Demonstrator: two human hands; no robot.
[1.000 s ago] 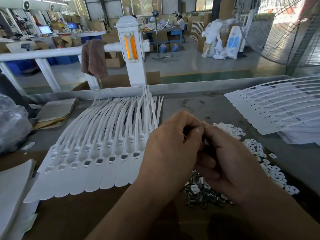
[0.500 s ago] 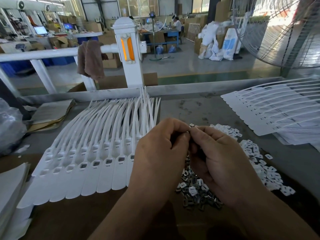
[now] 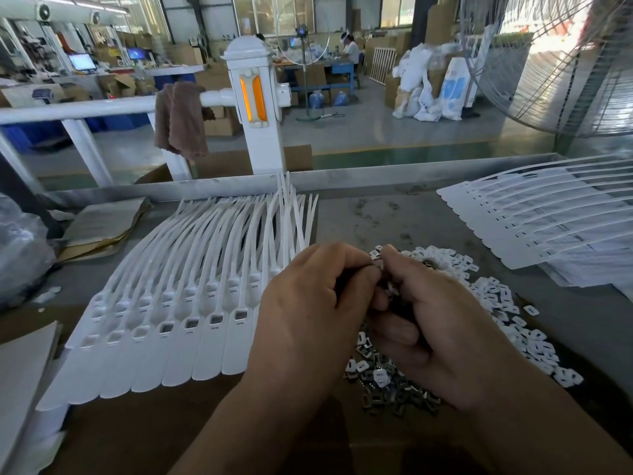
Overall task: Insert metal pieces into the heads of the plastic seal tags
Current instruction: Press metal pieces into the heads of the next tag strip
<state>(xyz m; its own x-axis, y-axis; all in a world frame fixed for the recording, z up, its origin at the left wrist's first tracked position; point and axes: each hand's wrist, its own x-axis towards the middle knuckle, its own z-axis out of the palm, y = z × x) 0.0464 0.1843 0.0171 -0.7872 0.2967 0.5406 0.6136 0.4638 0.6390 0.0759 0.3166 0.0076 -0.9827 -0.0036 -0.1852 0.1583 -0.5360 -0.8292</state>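
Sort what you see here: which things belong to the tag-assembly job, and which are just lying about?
Job: row of white seal tags; pile of metal pieces; white plastic bits, probably; small piece pinched by left hand and right hand.
Lying about: hanging brown cloth; cardboard sheets; big fan.

A brown towel [image 3: 181, 121] hangs over a white rail [image 3: 85, 109], just left of a white post [image 3: 255, 132] with an orange reflector [image 3: 252, 99] on its face. A big wire-guarded fan [image 3: 565, 63] fills the upper right corner. At the bench's [image 3: 376, 214] left end lie cardboard sheets [image 3: 102, 224], with a crinkled plastic bag [image 3: 20, 248] beside them. Farther back a person [image 3: 351, 49] sits at a blue table [image 3: 329, 68], white sacks [image 3: 431, 87] are heaped to its right, and a monitor [image 3: 82, 61] glows far left.
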